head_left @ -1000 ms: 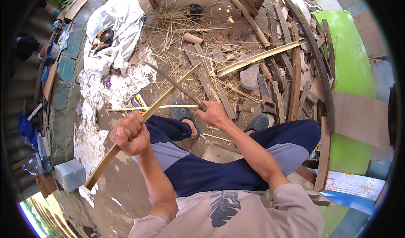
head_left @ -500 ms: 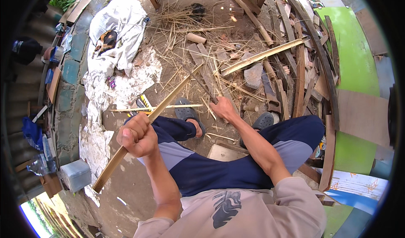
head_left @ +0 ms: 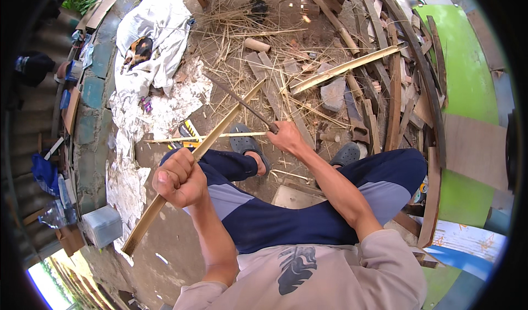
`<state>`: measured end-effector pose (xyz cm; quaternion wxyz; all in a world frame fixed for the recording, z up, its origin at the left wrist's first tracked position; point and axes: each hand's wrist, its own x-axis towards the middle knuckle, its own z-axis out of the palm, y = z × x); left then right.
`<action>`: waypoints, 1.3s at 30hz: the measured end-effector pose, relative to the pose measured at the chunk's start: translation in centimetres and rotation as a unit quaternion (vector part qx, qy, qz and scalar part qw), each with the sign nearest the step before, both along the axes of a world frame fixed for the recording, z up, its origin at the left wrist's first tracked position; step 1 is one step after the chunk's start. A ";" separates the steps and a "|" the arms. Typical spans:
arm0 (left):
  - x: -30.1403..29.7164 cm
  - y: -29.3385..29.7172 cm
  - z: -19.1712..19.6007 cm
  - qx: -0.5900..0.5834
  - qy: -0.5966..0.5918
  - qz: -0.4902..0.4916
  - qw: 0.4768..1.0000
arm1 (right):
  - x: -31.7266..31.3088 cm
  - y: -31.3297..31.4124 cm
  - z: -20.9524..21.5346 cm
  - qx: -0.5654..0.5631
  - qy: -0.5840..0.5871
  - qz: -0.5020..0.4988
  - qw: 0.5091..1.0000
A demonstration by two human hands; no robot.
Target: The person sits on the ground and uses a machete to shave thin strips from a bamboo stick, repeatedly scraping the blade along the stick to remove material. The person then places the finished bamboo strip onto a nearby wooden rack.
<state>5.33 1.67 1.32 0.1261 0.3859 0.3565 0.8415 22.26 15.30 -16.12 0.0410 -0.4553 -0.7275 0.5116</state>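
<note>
My left hand [head_left: 180,178] is closed in a fist round a split bamboo strip [head_left: 144,227]. The strip slants from the lower left up to a pointed far end. My right hand [head_left: 287,137] grips the handle of a long, narrow, dark-bladed knife [head_left: 254,111]. Its blade points up and left and crosses the strip near the far end; whether it cuts into the bamboo I cannot tell. Beyond my left fist, a thin pale bamboo stick [head_left: 228,135] lies crosswise by my left clog [head_left: 248,144].
Shavings [head_left: 231,21] litter the ground ahead. A split bamboo length [head_left: 346,70] lies by a stone [head_left: 333,94], a handsaw [head_left: 358,128] and piled timber [head_left: 394,90] at right. On a white cloth [head_left: 157,35] at far left rests a calico cat [head_left: 139,53]. A clear plastic box [head_left: 102,226] stands left.
My right hand has shifted slightly left, bringing the knife blade across the bamboo strip. My left hand and the strip stay nearly in place.
</note>
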 end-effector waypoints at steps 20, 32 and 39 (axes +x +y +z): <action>1.5 0.5 0.3 -0.002 0.060 -0.080 0.995 | 1.4 3.6 -5.3 0.029 -0.036 -0.029 0.999; 0.6 1.0 0.1 0.021 0.033 -0.052 0.998 | 1.4 4.1 -7.0 0.017 -0.084 -0.068 0.994; -0.7 0.4 0.0 0.035 0.004 -0.039 0.999 | 1.8 3.7 -6.4 0.096 -0.034 0.003 0.995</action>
